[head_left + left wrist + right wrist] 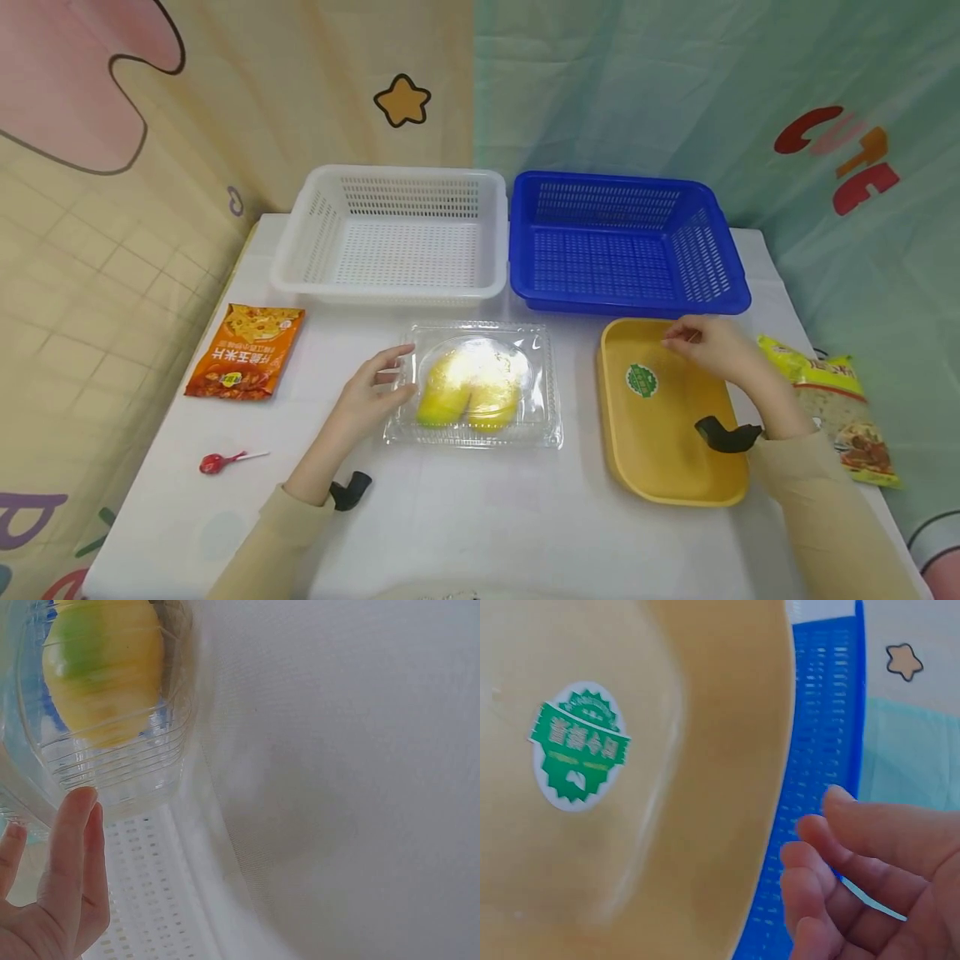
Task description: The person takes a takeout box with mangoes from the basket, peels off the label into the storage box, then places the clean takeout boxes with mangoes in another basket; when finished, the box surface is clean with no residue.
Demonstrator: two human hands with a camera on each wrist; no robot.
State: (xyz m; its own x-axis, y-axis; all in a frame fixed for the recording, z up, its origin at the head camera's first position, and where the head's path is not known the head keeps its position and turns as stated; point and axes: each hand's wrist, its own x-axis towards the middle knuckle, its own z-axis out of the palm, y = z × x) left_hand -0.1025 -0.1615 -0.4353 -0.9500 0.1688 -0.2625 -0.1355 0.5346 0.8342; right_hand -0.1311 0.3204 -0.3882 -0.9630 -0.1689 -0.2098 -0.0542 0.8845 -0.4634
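A clear plastic box (542, 392) holding two yellow-green pieces (446, 390) lies at the middle of the table. My left hand (367, 398) is at its left side, with spread fingers. In the left wrist view, a fingertip of the left hand (60, 885) meets the ribbed edge of the box (112, 769). Over the upper right part of a yellow tray (675, 442) is my right hand (723, 348), its fingers loosely bent. The right wrist view shows that hand (877, 877) holding nothing, beside the tray's rim (731, 787); a green sticker (579, 746) is on the tray.
A white basket (405, 292) and a blue basket (630, 304) stand side by side at the back. On the left lie an orange snack bag (247, 352) and a red lollipop (213, 463). A yellow-topped bag (847, 417) lies right of the tray.
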